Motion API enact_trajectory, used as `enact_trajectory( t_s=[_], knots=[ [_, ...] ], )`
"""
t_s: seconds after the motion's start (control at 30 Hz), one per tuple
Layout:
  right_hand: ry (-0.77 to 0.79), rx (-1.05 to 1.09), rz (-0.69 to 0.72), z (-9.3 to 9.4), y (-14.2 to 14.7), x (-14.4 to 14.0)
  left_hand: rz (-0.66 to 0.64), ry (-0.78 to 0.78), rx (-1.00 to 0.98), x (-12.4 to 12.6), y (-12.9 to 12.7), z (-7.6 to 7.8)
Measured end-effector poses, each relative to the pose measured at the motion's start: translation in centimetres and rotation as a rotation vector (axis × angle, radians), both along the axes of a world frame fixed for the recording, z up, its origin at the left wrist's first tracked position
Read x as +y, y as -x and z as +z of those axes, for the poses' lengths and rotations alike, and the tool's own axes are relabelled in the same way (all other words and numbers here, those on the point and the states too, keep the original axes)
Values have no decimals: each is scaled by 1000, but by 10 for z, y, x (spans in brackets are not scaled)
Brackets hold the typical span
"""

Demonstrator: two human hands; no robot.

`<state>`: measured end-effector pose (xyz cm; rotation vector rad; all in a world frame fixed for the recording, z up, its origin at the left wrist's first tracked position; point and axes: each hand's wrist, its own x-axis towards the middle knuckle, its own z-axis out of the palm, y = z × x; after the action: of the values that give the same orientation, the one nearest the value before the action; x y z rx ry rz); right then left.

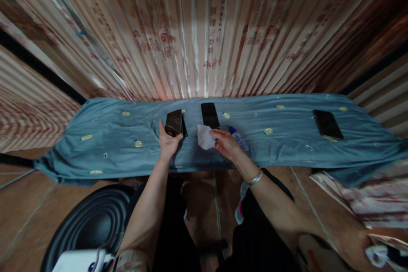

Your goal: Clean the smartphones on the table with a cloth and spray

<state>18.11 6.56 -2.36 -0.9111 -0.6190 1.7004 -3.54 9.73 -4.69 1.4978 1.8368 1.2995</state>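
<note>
My left hand (168, 141) holds a black phone (174, 123) by its lower end, tilted up off the blue cloth (105, 136). A second dark phone edge shows just behind it. My right hand (225, 143) pinches a white wipe (204, 137) just below another black phone (210, 115) lying flat on the cloth. A small clear bottle with a blue cap (238, 138) lies right beside my right hand.
A further black phone (327, 124) lies far right on the cloth. A striped curtain (204, 29) hangs behind. Below are a brown tiled floor, a black round tub (86, 225) at lower left and crumpled cloth (376, 204) at lower right.
</note>
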Motion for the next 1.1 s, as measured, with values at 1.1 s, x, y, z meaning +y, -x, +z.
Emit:
enact_trajectory(
  t_s=[1.1],
  knots=[
    [-691, -899, -154, -11, 35, -23, -162, -83, -469, -30, -71, 0]
  ],
)
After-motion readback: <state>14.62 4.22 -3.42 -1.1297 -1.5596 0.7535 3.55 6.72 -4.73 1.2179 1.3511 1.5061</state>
